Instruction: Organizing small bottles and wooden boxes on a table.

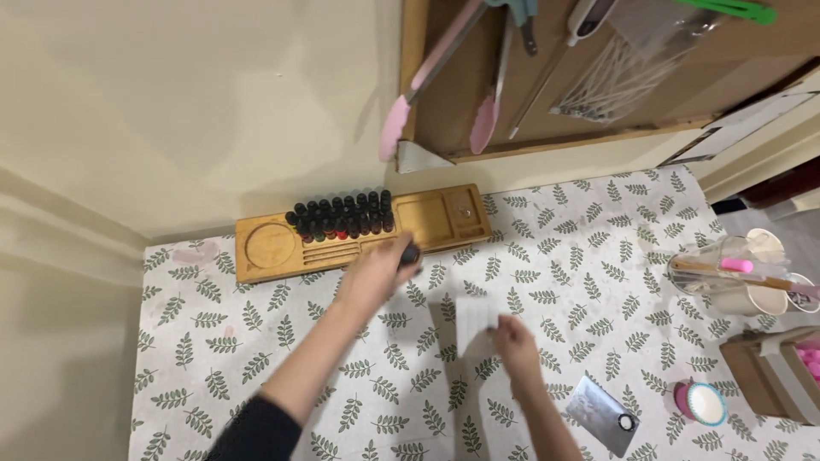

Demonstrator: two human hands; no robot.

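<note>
My left hand (376, 271) reaches toward the wooden organiser tray (272, 249) at the back of the table, its fingers closed round a small dark bottle (411, 254). Several rows of similar dark-capped small bottles (342, 215) stand in the tray just beyond it. My right hand (512, 340) is nearer to me and pinches the edge of a white piece of paper (475, 323), held just above the leaf-patterned tablecloth (564, 256).
A metal scraper (603, 413) and a stack of cupcake liners (702, 403) lie at the front right. Cups with tools (741, 275) and a brown box (769, 372) stand at the right edge. Tongs and utensils (427, 72) hang from a wall board above.
</note>
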